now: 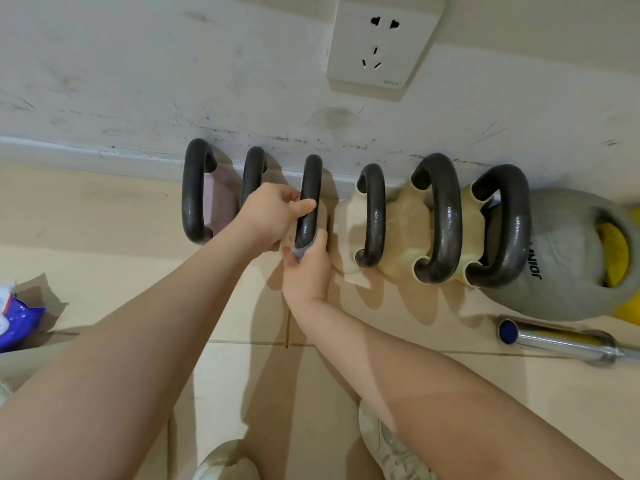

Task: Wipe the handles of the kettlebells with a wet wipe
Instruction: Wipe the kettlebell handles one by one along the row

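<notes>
Six kettlebells in the row, third handle in hand

Six kettlebells are lined up on the floor against the wall, and the third handle [309,199], counted from the left end of the row, is being worked on. It is gripped near its middle by the left hand [273,216], whose fingers [304,205] are curled round the bar. Its near end is pinched by the right hand [306,268], with the wet wipe [300,252] bunched between fingers and metal; little of the wipe shows.

Progress is judged at roughly midway. Whether the two handles left of the third have been cleaned cannot be told, as no clear wetness is seen. The three to its right, the last on a grey kettlebell [568,258], appear to remain.

The floor [114,216] is of pale tiles. Behind the row, the white wall [138,81] is scuffed, and a socket [382,43] is set above and to the right of the third handle. A wipe packet [17,317] lies far to its left, a steel bar [561,341] to its lower right.
</notes>
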The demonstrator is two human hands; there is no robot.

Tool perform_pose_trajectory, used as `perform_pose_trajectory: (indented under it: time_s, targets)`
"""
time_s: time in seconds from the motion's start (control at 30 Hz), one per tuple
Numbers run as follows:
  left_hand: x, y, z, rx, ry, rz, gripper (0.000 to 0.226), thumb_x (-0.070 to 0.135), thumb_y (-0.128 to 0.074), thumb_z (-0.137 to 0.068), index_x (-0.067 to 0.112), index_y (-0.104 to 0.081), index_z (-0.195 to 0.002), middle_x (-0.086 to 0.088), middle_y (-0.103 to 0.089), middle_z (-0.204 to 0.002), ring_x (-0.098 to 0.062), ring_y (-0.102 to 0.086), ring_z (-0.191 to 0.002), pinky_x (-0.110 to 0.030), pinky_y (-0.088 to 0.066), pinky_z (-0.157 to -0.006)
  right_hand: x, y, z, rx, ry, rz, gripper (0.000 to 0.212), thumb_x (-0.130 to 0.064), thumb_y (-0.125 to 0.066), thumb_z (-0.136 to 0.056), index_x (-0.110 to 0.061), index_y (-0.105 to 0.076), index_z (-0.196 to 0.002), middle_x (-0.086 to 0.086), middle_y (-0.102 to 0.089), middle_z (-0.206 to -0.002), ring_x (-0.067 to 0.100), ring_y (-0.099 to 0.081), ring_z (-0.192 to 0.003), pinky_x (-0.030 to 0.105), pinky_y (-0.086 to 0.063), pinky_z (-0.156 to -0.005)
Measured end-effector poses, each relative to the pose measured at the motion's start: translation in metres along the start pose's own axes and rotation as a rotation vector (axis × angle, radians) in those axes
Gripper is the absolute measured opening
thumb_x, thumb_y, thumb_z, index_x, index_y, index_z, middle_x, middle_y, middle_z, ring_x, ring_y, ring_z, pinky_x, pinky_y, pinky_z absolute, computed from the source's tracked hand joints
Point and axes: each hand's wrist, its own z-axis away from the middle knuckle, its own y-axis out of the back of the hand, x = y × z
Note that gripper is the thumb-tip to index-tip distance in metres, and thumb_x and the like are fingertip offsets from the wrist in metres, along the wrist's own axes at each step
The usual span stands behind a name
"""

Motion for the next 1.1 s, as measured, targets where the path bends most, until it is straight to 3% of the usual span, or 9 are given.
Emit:
perform_pose_trajectory:
  time_s: [0.1, 0.23, 0.37, 0.47, 0.57, 0.73, 0.93, 1.03, 1.1]
  targets:
    - [-0.005, -0.005, 0.005, 0.025, -0.003, 0.082, 0.020, 0.029, -0.056, -0.090, 0.012, -0.066, -0.094, -0.005, -0.055, -0.064, -0.026, -0.049, -0.062, -0.035, -0.043, -0.060, -0.006, 0.003, 0.002, -0.003, 0.000, -0.091, 0.027, -0.007, -0.046, -0.092, -0.017, -0.040, -0.116, 0.001, -0.055, -0.110, 0.019, -0.052, -0.096, 0.028, -0.040, -0.081]
    - [-0.009, 0.002, 0.012, 0.060, 0.155, 0.410, 0.031, 0.039, -0.037, -0.095, 0.018, -0.058, -0.085, -0.006, -0.064, -0.078, -0.026, -0.059, -0.079, -0.031, -0.048, -0.071, 0.000, 0.023, 0.000, -0.242, 0.346, 0.096, 0.062, -0.006, -0.037, -0.097, -0.020, -0.006, -0.148, -0.009, -0.003, -0.152, -0.027, -0.010, -0.123, 0.004, -0.022, -0.101]
    - [-0.010, 0.004, 0.019, 0.057, 0.164, 0.510, 0.048, 0.051, -0.023, -0.097, 0.024, -0.060, -0.083, -0.003, -0.068, -0.086, -0.019, -0.064, -0.091, -0.039, -0.046, -0.096, -0.004, 0.038, -0.025, -0.208, 0.693, 0.754, 0.054, -0.019, -0.039, -0.097, -0.015, -0.019, -0.147, 0.011, 0.008, -0.157, 0.021, 0.003, -0.146, 0.039, 0.000, -0.118]
    - [-0.010, 0.002, 0.021, 0.098, 0.156, 0.544, 0.051, 0.052, -0.020, -0.097, 0.020, -0.059, -0.094, -0.001, -0.066, -0.081, -0.015, -0.063, -0.084, -0.038, -0.046, -0.098, -0.024, 0.050, -0.052, -0.336, 0.810, 1.030, 0.049, -0.028, -0.029, -0.099, -0.017, -0.022, -0.146, 0.001, 0.002, -0.159, 0.018, 0.008, -0.145, 0.034, 0.008, -0.116]
    - [-0.011, -0.001, 0.020, 0.133, 0.179, 0.572, 0.061, 0.054, -0.018, -0.096, 0.013, -0.050, -0.128, -0.007, -0.070, -0.088, -0.022, -0.065, -0.092, -0.043, -0.044, -0.101, -0.046, 0.057, -0.079, -0.400, 0.628, 0.981, 0.051, -0.034, -0.024, -0.100, -0.020, -0.014, -0.148, -0.002, 0.010, -0.158, 0.015, 0.010, -0.145, 0.038, 0.005, -0.119]
    - [-0.012, -0.007, 0.020, 0.153, 0.191, 0.565, 0.061, 0.056, -0.018, -0.095, 0.014, -0.062, -0.091, -0.009, -0.070, -0.092, -0.028, -0.064, -0.100, -0.044, -0.045, -0.101, -0.043, 0.057, -0.061, -0.462, 0.666, 0.959, 0.068, -0.036, -0.032, -0.098, -0.022, 0.014, -0.146, -0.001, 0.026, -0.154, 0.013, 0.021, -0.142, 0.031, 0.008, -0.117]
    - [-0.012, -0.014, 0.015, 0.183, 0.196, 0.556, 0.054, 0.045, -0.022, -0.098, 0.013, -0.061, -0.080, -0.007, -0.067, -0.082, -0.025, -0.063, -0.085, -0.044, -0.045, -0.100, -0.067, 0.051, -0.086, -0.482, 0.487, 0.638, 0.061, -0.023, -0.042, -0.096, -0.021, -0.008, -0.147, 0.005, 0.001, -0.158, 0.020, -0.004, -0.145, 0.039, -0.012, -0.118]
    - [-0.011, -0.019, 0.016, 0.190, 0.206, 0.588, 0.045, 0.038, -0.026, -0.099, 0.012, -0.060, -0.088, -0.007, -0.063, -0.087, -0.024, -0.059, -0.087, -0.040, -0.046, -0.096, -0.064, 0.045, -0.093, -0.344, 0.631, 0.785, 0.050, -0.024, -0.052, -0.092, -0.008, -0.033, -0.135, 0.016, -0.006, -0.156, 0.031, -0.017, -0.142, 0.042, -0.021, -0.114]
    - [-0.010, -0.020, 0.016, 0.181, 0.219, 0.614, 0.033, 0.024, -0.030, -0.096, 0.010, -0.061, -0.093, -0.011, -0.061, -0.094, -0.025, -0.057, -0.089, -0.039, -0.047, -0.095, -0.056, 0.046, -0.089, -0.152, 0.823, 0.879, 0.042, -0.021, -0.061, -0.086, -0.003, -0.048, -0.122, 0.024, -0.035, -0.141, 0.040, -0.036, -0.129, 0.049, -0.031, -0.107]
